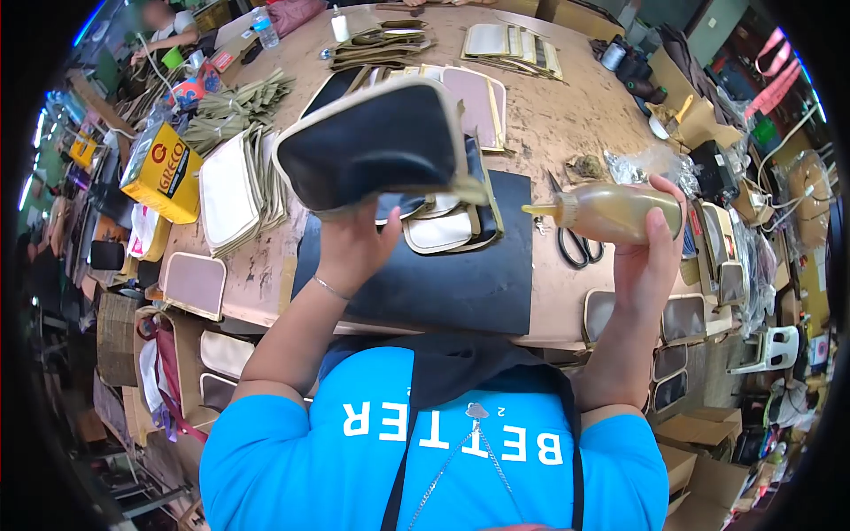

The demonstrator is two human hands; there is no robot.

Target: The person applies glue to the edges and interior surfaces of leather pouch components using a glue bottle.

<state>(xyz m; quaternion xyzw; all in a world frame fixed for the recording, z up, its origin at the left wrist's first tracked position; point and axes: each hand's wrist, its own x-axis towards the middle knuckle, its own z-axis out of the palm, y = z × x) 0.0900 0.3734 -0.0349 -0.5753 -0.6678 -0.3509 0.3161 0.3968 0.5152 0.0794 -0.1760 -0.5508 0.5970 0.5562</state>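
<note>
My left hand (359, 243) grips a black panel with beige edging (372, 146) by its lower edge, holding it raised over the table. My right hand (648, 257) is wrapped round a squeeze bottle (615, 214) of yellowish-brown liquid. The bottle lies nearly level, its nozzle pointing left toward the panel but apart from it. Under the panel, partly hidden, is a pile of beige-edged pieces (438, 232) on a black mat (478, 292). Black-handled scissors (577, 250) lie below the bottle.
Stacked white panels (232, 190) and a yellow tin (164, 173) stand at the left. Bundled strips (235, 111) lie behind them. More panel stacks (513, 49) are at the back of the table (575, 115). Another person (168, 31) is at the far left.
</note>
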